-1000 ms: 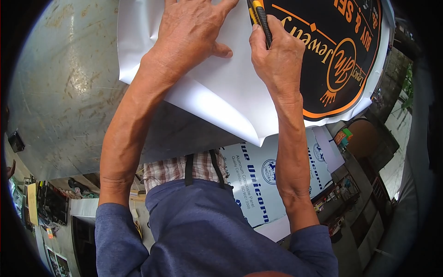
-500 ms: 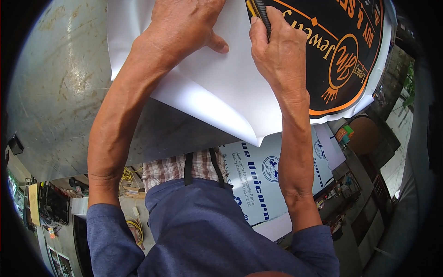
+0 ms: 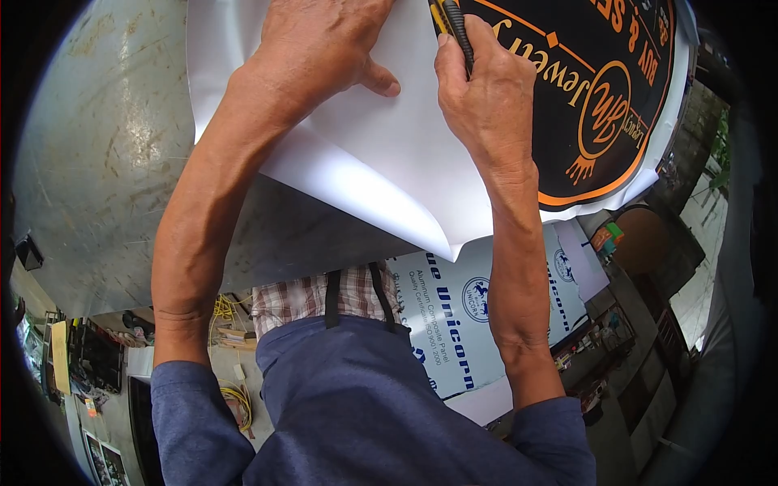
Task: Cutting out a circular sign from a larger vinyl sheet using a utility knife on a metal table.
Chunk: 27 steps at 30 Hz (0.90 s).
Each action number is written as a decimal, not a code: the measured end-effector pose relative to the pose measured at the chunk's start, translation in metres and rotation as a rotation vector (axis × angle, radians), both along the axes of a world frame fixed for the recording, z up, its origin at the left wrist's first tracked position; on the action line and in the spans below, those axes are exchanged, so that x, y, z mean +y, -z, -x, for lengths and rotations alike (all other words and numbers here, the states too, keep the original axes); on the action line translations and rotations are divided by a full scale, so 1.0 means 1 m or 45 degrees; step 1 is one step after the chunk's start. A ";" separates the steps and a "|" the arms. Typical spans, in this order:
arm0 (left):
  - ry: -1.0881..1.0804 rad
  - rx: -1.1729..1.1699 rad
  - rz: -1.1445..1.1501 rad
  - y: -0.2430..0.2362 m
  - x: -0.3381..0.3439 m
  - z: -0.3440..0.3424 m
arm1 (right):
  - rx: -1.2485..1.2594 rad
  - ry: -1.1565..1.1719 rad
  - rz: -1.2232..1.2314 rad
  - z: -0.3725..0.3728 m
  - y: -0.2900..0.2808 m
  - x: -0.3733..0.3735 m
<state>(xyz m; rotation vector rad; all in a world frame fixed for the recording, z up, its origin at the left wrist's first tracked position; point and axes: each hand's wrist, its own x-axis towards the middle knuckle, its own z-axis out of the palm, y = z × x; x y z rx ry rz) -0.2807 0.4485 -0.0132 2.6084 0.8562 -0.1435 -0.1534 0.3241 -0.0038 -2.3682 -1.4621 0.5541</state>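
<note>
A white sheet (image 3: 348, 154), creased and folded along its lower edge, lies over a scuffed metal worktop (image 3: 97, 162). Its right part bears a black rounded print (image 3: 559, 170) with orange and gold lettering. My left hand (image 3: 316, 57) lies on the white sheet with its thumb spread out; the other fingertips are cut off at the top of the picture. At the left edge of the print, my right hand (image 3: 486, 97) grips a yellow and black utility knife (image 3: 451, 28), which runs out of view at the top, so its blade is hidden.
Below the worktop at the right is a light blue panel (image 3: 442, 300) with printed markings. Shelves with tools and clutter (image 3: 85, 356) are at the lower left, near coiled yellow cable (image 3: 235, 397). A brown round object (image 3: 648, 239) and a pale floor strip show at the right.
Compared with a second ago, my left hand and forearm sit farther left and higher. My right hand with the knife has shifted slightly upward. Little differs from half a second ago.
</note>
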 end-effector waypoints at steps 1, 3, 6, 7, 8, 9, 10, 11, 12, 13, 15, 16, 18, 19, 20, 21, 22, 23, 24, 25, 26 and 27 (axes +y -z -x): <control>-0.004 -0.003 0.012 0.000 0.000 0.000 | 0.008 0.010 0.007 0.000 -0.001 0.000; 0.002 0.005 0.016 -0.001 0.001 -0.001 | 0.014 0.020 0.013 0.000 0.000 -0.001; 0.004 0.009 0.023 0.000 0.001 -0.001 | 0.011 0.011 -0.013 -0.001 0.002 -0.004; 0.001 0.006 0.025 0.001 0.001 -0.001 | 0.015 0.009 -0.018 0.000 0.002 -0.004; 0.001 0.005 0.025 0.001 0.000 -0.001 | 0.019 0.006 -0.024 0.000 0.002 -0.004; 0.005 -0.003 0.014 0.002 0.000 -0.001 | 0.019 0.005 -0.024 -0.001 0.001 -0.004; 0.008 -0.011 0.003 0.002 0.000 -0.001 | 0.017 0.007 -0.019 -0.002 0.001 -0.005; 0.007 -0.009 0.004 0.002 0.000 -0.001 | 0.017 0.009 -0.015 -0.002 0.001 -0.005; 0.004 -0.004 0.000 0.002 0.000 0.000 | 0.018 0.007 -0.014 -0.001 0.001 -0.005; 0.000 0.001 -0.004 0.002 0.000 0.000 | 0.027 0.018 0.005 0.000 0.000 -0.004; -0.003 -0.009 0.002 0.003 0.000 0.000 | 0.033 0.030 0.028 0.000 -0.001 -0.004; -0.007 -0.017 0.006 0.003 -0.001 -0.001 | 0.020 0.014 0.008 -0.001 0.000 -0.005; -0.008 -0.005 0.019 0.000 0.001 -0.001 | 0.009 -0.007 -0.018 -0.001 0.001 -0.004; -0.007 0.005 0.035 -0.001 0.001 -0.001 | 0.015 -0.002 -0.016 0.000 0.001 -0.004; -0.008 0.004 0.036 -0.001 0.000 -0.001 | 0.018 0.005 -0.009 -0.001 0.000 -0.004; -0.008 0.000 0.009 0.000 -0.001 -0.001 | 0.016 0.004 -0.009 0.000 -0.001 -0.005; -0.008 -0.004 -0.018 0.000 -0.002 -0.001 | 0.015 0.008 -0.002 0.000 -0.002 -0.005; -0.009 -0.003 -0.018 0.000 -0.002 -0.001 | 0.016 0.013 0.003 0.001 -0.002 -0.005; -0.007 -0.010 -0.001 0.001 -0.001 -0.001 | 0.017 0.013 0.003 0.001 -0.001 -0.005; -0.004 -0.018 0.016 0.001 0.000 0.000 | 0.013 0.007 -0.006 0.000 -0.001 -0.006; -0.003 -0.017 0.018 0.001 0.000 0.000 | 0.008 0.002 -0.014 0.000 -0.001 -0.006; -0.003 -0.010 0.015 0.001 0.000 -0.001 | 0.008 0.004 -0.013 -0.001 -0.001 -0.007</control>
